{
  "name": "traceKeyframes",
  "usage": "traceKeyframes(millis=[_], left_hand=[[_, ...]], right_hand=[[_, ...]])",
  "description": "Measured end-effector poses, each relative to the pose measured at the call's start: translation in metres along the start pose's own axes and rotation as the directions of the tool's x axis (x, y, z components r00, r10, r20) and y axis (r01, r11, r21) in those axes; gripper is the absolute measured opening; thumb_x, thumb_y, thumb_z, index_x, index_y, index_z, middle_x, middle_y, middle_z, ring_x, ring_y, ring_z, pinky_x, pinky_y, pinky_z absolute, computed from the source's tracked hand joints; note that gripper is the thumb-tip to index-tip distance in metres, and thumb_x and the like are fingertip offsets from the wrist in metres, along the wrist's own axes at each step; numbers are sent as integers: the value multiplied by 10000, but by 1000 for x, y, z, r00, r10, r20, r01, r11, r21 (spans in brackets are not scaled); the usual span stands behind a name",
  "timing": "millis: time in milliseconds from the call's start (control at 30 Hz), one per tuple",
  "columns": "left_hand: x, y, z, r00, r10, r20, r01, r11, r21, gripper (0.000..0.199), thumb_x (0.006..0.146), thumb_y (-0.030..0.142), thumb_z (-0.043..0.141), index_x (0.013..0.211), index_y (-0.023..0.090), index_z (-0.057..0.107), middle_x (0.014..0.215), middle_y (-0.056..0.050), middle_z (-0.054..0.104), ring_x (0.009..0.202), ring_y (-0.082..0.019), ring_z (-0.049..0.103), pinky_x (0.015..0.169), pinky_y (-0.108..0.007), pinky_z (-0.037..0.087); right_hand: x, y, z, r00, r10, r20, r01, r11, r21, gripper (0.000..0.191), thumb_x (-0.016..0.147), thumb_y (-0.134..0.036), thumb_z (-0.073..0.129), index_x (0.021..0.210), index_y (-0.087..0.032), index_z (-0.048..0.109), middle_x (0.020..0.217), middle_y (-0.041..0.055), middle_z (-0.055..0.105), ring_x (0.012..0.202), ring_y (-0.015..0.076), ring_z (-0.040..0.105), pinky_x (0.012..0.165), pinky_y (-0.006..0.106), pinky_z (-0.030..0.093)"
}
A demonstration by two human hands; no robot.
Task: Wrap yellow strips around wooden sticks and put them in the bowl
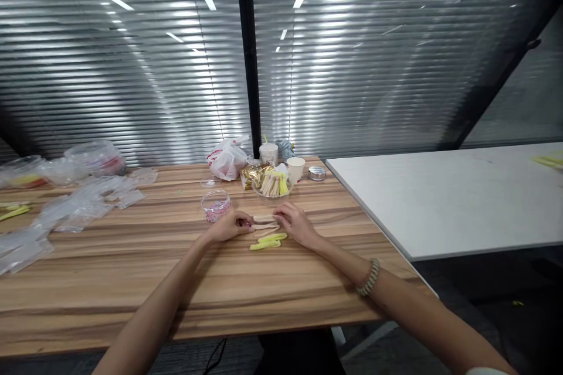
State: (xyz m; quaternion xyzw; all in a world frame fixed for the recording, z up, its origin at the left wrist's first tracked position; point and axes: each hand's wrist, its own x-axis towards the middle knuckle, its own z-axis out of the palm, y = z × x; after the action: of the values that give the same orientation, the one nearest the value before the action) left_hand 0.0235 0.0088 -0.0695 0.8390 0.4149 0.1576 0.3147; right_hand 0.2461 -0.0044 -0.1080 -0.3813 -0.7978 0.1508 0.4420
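My left hand (229,226) is closed, its fingertips pinched at the left end of a soft cream strip (264,226) on the wooden table. My right hand (297,224) has its thumb and fingers brought together at the right ends of the cream strips. Several cream strips lie roughly parallel between the hands. Just nearer to me rest a few yellow strips (265,245), apart from both hands. Beyond the left hand stands a clear round tub (216,205) with small pink and purple pieces. A clear bowl (272,190) behind the strips holds bundles of cream and yellow strips.
A white plastic bag (227,160), gold packet (254,175), lidded cup (268,153), paper cup (296,169) and round tin (317,173) stand at the back. Clear plastic bags (83,205) cover the left side. A white table (440,199) adjoins on the right.
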Motion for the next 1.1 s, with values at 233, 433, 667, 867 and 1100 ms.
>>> traceKeyframes(millis=[233,433,667,867,1100], left_hand=[[-3,0,-2,995,-81,60,86,993,-76,441,607,455,670,861,97,633,732,-44,595,663,-130,515,607,-221,402],[-4,5,-2,993,-95,73,98,995,-36,555,554,478,704,962,109,630,756,-39,601,681,-138,515,616,-227,401],[-2,10,10,997,-8,-74,9,1000,7,461,588,460,691,896,123,626,734,-32,580,659,-133,514,590,-224,398],[0,6,16,987,36,-156,-31,999,36,338,677,419,634,845,126,628,721,-36,577,620,-117,500,565,-217,391],[0,10,17,986,82,-148,-75,996,54,294,752,376,572,903,134,639,761,-41,617,648,-116,509,586,-211,372]], right_hand=[[-1,3,1,995,-52,88,54,998,-18,169,850,-241,461,838,-156,606,822,34,573,794,93,508,733,209,389],[-2,3,2,988,-70,141,74,997,-27,162,848,-236,465,825,-151,602,805,31,559,773,86,502,725,203,386],[-3,5,3,982,-75,171,89,993,-74,158,845,-220,468,818,-152,607,797,30,551,768,88,492,711,206,379],[-3,4,2,982,-79,171,96,991,-90,148,832,-214,488,806,-144,616,781,35,553,760,90,491,706,208,387],[-5,4,2,964,-188,190,229,949,-219,245,845,-184,447,1025,-214,610,927,48,565,876,110,486,777,239,396]])
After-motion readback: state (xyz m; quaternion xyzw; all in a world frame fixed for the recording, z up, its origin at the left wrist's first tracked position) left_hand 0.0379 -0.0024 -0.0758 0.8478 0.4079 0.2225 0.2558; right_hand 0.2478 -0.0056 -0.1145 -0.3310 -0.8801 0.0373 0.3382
